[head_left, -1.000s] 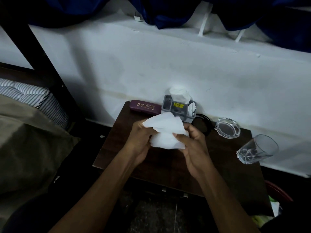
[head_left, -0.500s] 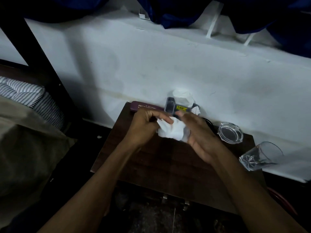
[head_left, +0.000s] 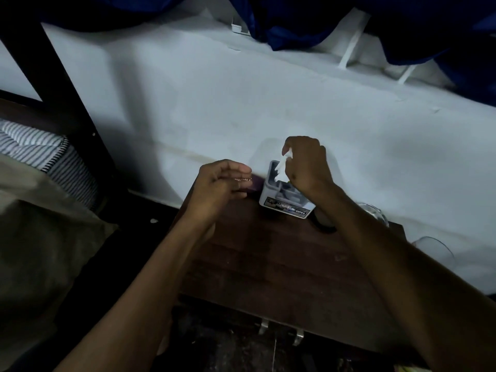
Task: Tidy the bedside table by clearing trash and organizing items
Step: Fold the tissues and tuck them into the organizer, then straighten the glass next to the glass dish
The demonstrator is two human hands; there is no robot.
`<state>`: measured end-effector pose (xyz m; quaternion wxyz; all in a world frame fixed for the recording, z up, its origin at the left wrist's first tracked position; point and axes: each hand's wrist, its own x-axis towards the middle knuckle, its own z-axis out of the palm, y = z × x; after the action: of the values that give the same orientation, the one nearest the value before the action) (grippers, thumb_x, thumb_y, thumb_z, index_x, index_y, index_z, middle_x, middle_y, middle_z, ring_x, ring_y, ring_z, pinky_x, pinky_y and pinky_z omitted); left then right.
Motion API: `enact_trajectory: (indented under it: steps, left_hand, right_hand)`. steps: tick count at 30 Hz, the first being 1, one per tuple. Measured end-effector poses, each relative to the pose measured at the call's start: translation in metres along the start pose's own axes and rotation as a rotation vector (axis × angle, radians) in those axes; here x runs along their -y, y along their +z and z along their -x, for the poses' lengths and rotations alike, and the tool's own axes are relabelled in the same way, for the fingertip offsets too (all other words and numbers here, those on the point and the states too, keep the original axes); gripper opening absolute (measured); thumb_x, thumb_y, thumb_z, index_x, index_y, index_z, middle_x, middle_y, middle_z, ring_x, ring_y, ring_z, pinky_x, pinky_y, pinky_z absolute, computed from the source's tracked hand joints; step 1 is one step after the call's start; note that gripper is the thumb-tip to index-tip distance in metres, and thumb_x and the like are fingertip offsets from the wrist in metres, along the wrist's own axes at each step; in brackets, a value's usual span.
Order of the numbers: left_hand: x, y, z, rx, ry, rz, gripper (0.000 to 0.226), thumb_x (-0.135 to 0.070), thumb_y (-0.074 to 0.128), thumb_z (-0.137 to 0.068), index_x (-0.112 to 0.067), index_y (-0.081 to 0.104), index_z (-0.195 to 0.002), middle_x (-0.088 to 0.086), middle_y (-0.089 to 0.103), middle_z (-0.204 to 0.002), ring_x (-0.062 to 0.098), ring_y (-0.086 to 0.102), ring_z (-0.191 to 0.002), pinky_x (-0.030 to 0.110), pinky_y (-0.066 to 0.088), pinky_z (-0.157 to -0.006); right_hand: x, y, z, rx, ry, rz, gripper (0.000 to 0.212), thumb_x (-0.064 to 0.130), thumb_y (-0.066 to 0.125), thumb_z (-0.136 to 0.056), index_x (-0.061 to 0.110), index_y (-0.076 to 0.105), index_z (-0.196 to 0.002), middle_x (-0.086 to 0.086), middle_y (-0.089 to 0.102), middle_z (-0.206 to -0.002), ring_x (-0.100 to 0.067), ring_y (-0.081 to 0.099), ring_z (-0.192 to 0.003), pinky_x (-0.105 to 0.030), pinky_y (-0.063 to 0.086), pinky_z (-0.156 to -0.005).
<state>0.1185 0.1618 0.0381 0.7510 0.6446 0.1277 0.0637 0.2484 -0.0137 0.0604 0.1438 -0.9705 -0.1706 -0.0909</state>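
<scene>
While the right hand [head_left: 304, 162] pinches the white tissue [head_left: 282, 167] into the grey holder [head_left: 285, 196] at the bedside table's [head_left: 268, 264] back edge, the left hand [head_left: 221, 183] hovers loosely curled, empty. Stowing step, I'd say; next, push it down and let go.

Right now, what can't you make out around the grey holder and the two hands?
Head view only:
- Tissue: mostly hidden by the right hand; how deep it sits in the grey holder is unclear.
- Maroon case: largely covered by the left hand.
- Glass ashtray and tumbler: partly behind the right forearm, dim.
</scene>
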Motion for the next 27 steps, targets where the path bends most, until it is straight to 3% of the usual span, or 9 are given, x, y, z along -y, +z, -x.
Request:
enact_trajectory:
  steps: [4, 10, 14, 17, 20, 24, 27]
  left_hand:
    - [-0.003, -0.004, 0.001, -0.005, -0.012, 0.003, 0.029, 0.011, 0.053, -0.094, -0.001, 0.074, -0.109, 0.019, 0.078, -0.11, 0.032, 0.077, -0.105, 0.042, 0.061, -0.09]
    - [-0.008, -0.004, 0.002, -0.015, -0.027, -0.004, 0.028, 0.012, 0.054, -0.093, 0.003, 0.073, -0.112, 0.019, 0.079, -0.108, 0.03, 0.079, -0.101, 0.044, 0.061, -0.09]
    - [-0.009, -0.003, 0.003, -0.006, -0.021, -0.017, 0.028, 0.012, 0.054, -0.094, 0.0, 0.074, -0.11, 0.015, 0.081, -0.106, 0.028, 0.08, -0.099, 0.043, 0.062, -0.088]
    - [-0.01, 0.001, 0.006, 0.017, -0.005, -0.018, 0.025, 0.011, 0.057, -0.094, -0.002, 0.075, -0.107, 0.014, 0.081, -0.105, 0.027, 0.08, -0.099, 0.043, 0.061, -0.087]
    - [-0.011, 0.004, 0.012, 0.037, 0.013, -0.024, 0.024, 0.01, 0.058, -0.093, -0.001, 0.074, -0.108, 0.015, 0.081, -0.106, 0.027, 0.08, -0.099, 0.043, 0.06, -0.089]
    - [-0.007, 0.019, 0.017, 0.041, 0.075, -0.081, 0.023, 0.009, 0.062, -0.094, -0.009, 0.074, -0.102, 0.014, 0.08, -0.107, 0.027, 0.079, -0.1, 0.043, 0.059, -0.086]
    - [0.005, 0.045, 0.025, 0.102, 0.101, -0.188, 0.022, 0.01, 0.066, -0.093, -0.005, 0.073, -0.108, 0.011, 0.08, -0.107, 0.026, 0.077, -0.103, 0.04, 0.059, -0.082]
  right_hand:
    - [0.005, 0.013, 0.003, 0.055, -0.021, 0.074, 0.03, -0.006, 0.058, -0.084, 0.007, 0.062, -0.111, -0.016, 0.059, -0.114, -0.039, 0.061, -0.099, -0.041, 0.049, -0.081]
    - [0.023, 0.022, 0.014, 0.021, -0.074, 0.183, 0.027, 0.019, 0.058, -0.1, 0.007, 0.054, -0.124, -0.018, 0.054, -0.12, -0.042, 0.062, -0.1, -0.038, 0.037, -0.07]
    - [0.023, 0.018, 0.024, -0.05, -0.089, 0.18, 0.028, -0.003, 0.063, -0.085, 0.006, 0.059, -0.11, -0.016, 0.055, -0.112, -0.038, 0.062, -0.09, -0.039, 0.041, -0.061]
    - [0.022, 0.012, 0.03, 0.004, -0.14, 0.176, 0.02, -0.002, 0.061, -0.084, 0.005, 0.062, -0.103, -0.017, 0.057, -0.111, -0.038, 0.06, -0.102, -0.039, 0.043, -0.068]
    - [0.008, -0.01, 0.046, -0.16, -0.111, 0.076, 0.018, 0.01, 0.063, -0.093, 0.01, 0.068, -0.111, -0.011, 0.062, -0.112, -0.033, 0.059, -0.106, -0.04, 0.05, -0.073]
    - [-0.071, -0.069, 0.106, -0.449, -0.01, -0.036, 0.022, 0.022, 0.067, -0.092, 0.015, 0.069, -0.113, -0.005, 0.068, -0.113, -0.031, 0.062, -0.103, -0.043, 0.052, -0.091]
    - [-0.161, -0.112, 0.167, -0.506, 0.232, -0.075, 0.037, 0.013, 0.07, -0.087, 0.013, 0.065, -0.124, -0.004, 0.067, -0.12, -0.027, 0.063, -0.105, -0.031, 0.044, -0.094]
